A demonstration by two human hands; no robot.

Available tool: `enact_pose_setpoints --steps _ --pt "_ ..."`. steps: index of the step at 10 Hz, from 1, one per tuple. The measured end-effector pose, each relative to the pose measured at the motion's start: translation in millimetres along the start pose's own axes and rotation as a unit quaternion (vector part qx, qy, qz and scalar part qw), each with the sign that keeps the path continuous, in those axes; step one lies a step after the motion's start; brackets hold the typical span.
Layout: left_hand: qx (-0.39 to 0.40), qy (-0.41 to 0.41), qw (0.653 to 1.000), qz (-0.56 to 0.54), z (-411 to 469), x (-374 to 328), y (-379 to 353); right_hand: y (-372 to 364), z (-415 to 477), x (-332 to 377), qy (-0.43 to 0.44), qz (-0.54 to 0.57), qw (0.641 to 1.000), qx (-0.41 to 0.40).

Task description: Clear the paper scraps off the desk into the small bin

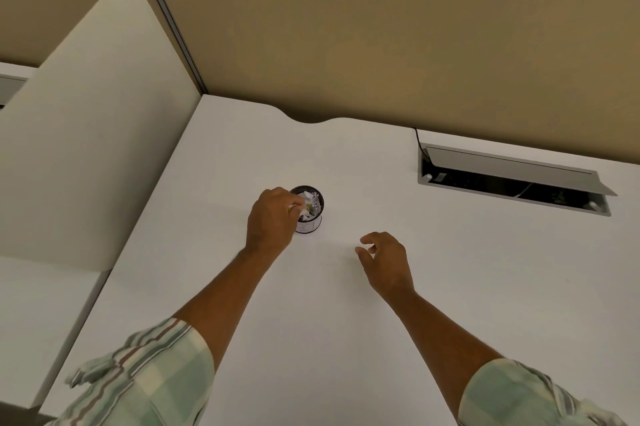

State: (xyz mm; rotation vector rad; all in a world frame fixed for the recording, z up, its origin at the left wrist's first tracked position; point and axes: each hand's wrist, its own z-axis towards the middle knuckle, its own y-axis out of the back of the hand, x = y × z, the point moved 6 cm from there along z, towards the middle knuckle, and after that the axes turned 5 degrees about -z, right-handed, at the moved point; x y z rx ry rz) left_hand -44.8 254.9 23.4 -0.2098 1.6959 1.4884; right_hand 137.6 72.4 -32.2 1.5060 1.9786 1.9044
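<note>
Left hand over small bin, grip pinching a paper scrap at the rim. Right hand spread, idle above counter. Best released well inside; bin looks full.

The flat white desk top lies open between the forearms and to the right of the small round black bin. The bin, filled to its rim with crumpled white paper scraps, has its left side covered by the left hand. At right rear, a grey cable hatch with raised lid breaks the surface. A tan partition wall closes the far edge; a cream rounded side screen bounds the left.
</note>
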Motion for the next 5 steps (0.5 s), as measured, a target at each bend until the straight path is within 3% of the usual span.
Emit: enact_pose_setpoints --steps 1,3,5 --pt "0.024 0.051 0.998 -0.002 1 1 -6 9 -6 -9 -0.007 0.004 1.0 0.005" --pt "0.007 0.074 0.997 -0.018 -4 -5 1 26 -19 -28 -0.003 -0.001 1.0 -0.001" --pt "0.001 0.07 0.995 0.065 -25 -22 -3 37 -35 -40 0.011 -0.049 0.999 -0.018"
